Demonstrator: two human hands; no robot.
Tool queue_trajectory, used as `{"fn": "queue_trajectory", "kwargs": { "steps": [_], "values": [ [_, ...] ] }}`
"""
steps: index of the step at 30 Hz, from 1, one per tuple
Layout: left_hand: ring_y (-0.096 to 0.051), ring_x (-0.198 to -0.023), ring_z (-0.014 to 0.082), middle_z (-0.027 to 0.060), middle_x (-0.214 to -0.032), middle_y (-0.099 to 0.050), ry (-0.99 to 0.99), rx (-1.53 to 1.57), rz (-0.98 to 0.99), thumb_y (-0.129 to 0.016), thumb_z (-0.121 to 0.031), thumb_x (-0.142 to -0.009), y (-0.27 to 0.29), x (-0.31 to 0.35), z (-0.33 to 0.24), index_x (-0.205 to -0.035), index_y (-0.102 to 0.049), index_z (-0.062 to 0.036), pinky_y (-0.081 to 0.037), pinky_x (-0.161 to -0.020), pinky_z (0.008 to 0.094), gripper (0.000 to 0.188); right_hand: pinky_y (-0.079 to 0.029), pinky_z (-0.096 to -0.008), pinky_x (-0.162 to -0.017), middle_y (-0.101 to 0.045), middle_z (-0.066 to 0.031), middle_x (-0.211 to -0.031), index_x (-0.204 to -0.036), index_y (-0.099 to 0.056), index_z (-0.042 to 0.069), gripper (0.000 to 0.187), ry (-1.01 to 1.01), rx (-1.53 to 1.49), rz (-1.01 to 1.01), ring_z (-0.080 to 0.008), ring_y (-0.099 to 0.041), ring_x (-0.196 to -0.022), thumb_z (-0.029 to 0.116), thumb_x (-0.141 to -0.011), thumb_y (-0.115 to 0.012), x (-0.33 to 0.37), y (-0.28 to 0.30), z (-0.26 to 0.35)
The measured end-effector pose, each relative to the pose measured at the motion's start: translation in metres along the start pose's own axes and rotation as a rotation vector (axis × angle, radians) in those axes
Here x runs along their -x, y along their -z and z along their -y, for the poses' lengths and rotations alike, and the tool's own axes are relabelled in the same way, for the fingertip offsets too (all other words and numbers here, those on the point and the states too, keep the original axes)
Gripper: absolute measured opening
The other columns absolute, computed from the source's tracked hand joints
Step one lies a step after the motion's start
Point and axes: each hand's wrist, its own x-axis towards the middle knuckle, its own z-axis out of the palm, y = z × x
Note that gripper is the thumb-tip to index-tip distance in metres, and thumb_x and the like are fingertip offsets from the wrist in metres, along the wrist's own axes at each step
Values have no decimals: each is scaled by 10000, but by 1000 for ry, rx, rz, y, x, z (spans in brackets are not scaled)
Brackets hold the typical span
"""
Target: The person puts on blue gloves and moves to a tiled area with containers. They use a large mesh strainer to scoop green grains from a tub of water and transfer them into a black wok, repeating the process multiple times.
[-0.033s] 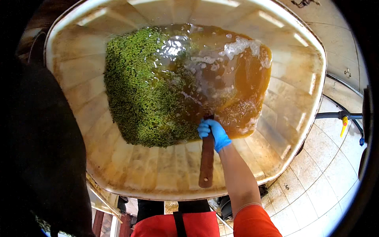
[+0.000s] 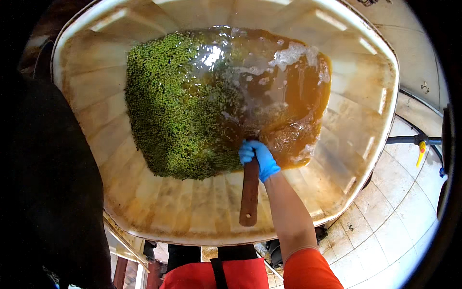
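Observation:
My right hand (image 2: 257,156), in a blue glove, is closed around a flat brown handle (image 2: 249,197) with a hole near its lower end. The tool's far end dips into murky brown water (image 2: 301,103), so what kind of tool it is stays hidden. Small round green berries or beans (image 2: 163,101) are heaped on the left side of the water, and some float thinly toward the middle. A large off-white, brown-stained tub (image 2: 202,226) holds all of this. No part of my left hand shows.
White foam (image 2: 293,55) floats at the far right of the water. Outside the tub on the right, a dark pipe with a yellow valve lever (image 2: 421,153) runs above the tiled floor (image 2: 385,216). A large dark shape (image 2: 53,183) covers the left side.
My right hand and the brown handle have shifted slightly left and away from me. The water's ripples around the submerged end have changed.

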Motion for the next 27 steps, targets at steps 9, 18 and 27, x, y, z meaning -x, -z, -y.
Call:
{"fn": "queue_trajectory", "kwargs": {
  "steps": [9,18,27],
  "values": [
    [-600,-755,267,165,-894,-614,-72,-70,-11,-560,-185,-899,10,-2,7,-1013,-582,10,-498,-686,367,227,-272,-241,-446,-333,28,-631,-775,-420,82,122,-25,-337,361,-92,-333,-516,21,-874,-459,-34,-33,4],
    [-621,-742,272,177,-899,-620,-701,-602,-217,-587,-223,-904,16,-6,36,-1037,-567,1,-528,-683,374,261,-271,-232,-463,-329,33,-650,-820,-423,80,96,-27,-262,435,-81,-336,-546,52,-893,-478,51,-49,-10],
    [-506,-927,262,161,-1008,-567,-6,108,-297,-464,-130,-958,-15,2,24,-1036,-546,88,-396,-865,379,245,-276,-227,-455,-338,50,-648,-966,-509,85,68,165,-23,409,-67,-324,-534,82,-898,-504,129,-36,-37]
  ]
}}
